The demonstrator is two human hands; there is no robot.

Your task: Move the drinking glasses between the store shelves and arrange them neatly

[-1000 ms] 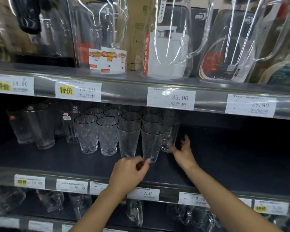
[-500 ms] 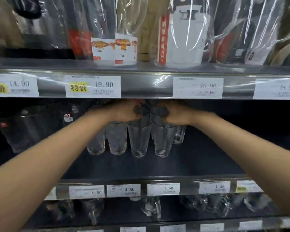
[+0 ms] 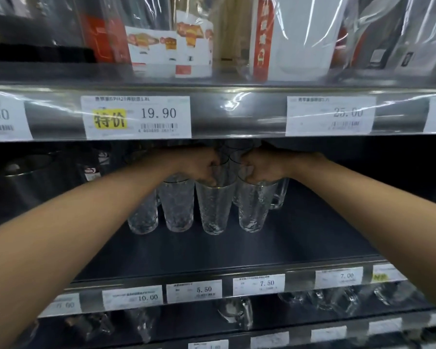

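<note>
Several tall textured drinking glasses stand in rows on the dark middle shelf (image 3: 237, 250). My left hand (image 3: 196, 166) grips the rim of a front-row glass (image 3: 214, 210). Beside it, my right hand (image 3: 262, 168) grips the rim of the neighbouring glass (image 3: 252, 210). Both hands reach in under the upper shelf edge, knuckles almost touching. Two more front glasses (image 3: 178, 207) stand to the left, partly behind my left forearm. The rear rows are mostly hidden by my hands.
Larger dark glasses (image 3: 35, 182) stand at the left of the same shelf. The upper shelf rail (image 3: 237, 112) with price tags hangs close above my hands; wrapped pitchers (image 3: 300, 39) stand on it. Glass mugs (image 3: 237, 313) sit on the shelf below.
One second ago my hands were at the glasses' bases near the shelf front. They rose to the rims and closed on two front glasses; the view has moved closer.
</note>
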